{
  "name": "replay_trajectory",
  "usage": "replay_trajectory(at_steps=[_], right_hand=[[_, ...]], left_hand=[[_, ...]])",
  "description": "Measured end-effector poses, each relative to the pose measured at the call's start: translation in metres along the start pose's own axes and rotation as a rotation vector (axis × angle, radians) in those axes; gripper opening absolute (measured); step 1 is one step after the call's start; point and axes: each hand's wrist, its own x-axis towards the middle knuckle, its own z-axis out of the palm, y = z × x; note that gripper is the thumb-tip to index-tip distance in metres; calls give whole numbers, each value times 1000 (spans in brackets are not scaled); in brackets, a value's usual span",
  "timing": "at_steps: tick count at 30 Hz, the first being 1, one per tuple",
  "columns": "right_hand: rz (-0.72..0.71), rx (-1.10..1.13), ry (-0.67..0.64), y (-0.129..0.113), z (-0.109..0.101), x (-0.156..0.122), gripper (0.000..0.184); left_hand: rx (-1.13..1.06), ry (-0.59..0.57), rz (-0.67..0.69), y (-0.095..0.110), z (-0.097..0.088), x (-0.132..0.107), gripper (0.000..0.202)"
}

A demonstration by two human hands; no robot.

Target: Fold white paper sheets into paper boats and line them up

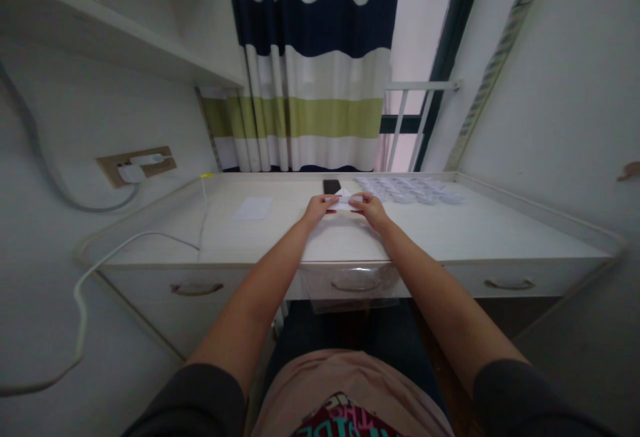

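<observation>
A partly folded piece of white paper (344, 202) is stretched between my two hands, just over the white desk (280, 240). A pointed flap rises at its top middle, above a straight lower band. My left hand (318, 209) pinches the left end of the band between thumb and fingers. At the right end, my right hand (371, 209) grips it the same way. Behind the paper lies a black phone-like object (331, 187), partly hidden by it. Flat white sheets (253, 208) rest to the left of my left hand.
Rows of small folded white paper pieces (410, 190) cover the desk's back right. A clear plastic sheet (350, 283) hangs over the front edge before the middle drawer. A white cable (135, 240) runs across the left side. Low rims border the desk's sides.
</observation>
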Motion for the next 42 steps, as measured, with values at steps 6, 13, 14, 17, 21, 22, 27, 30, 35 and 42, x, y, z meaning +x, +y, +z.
replay_trajectory(at_steps=[6,13,14,17,21,22,27,30,35,42], right_hand=[[25,51,5,-2,1,4,36],[117,120,-101,-11,1,7,17],[120,129,-122,-12,0,7,15],[117,168,-168,-15,-1,6,14],[98,200,-162,-19,2,3,16],[94,198,-150,-20,4,2,16],[107,136,-34,-16,20,1,20],[130,135,36,-9,29,-3,28],[101,82,53,-5,34,-10,34],[84,-58,28,-5,30,-12,34]], left_hand=[[5,16,43,0,1,2,34],[-31,19,66,10,-2,1,50],[-37,10,65,11,-3,0,51],[-76,-24,54,13,-5,0,49],[-159,-62,45,14,-10,-2,46],[-169,-61,49,14,-11,-3,45],[-53,43,81,16,-9,-7,37],[53,80,79,13,-3,-9,36],[145,159,102,2,1,-11,41],[137,171,89,-1,-4,-12,40]])
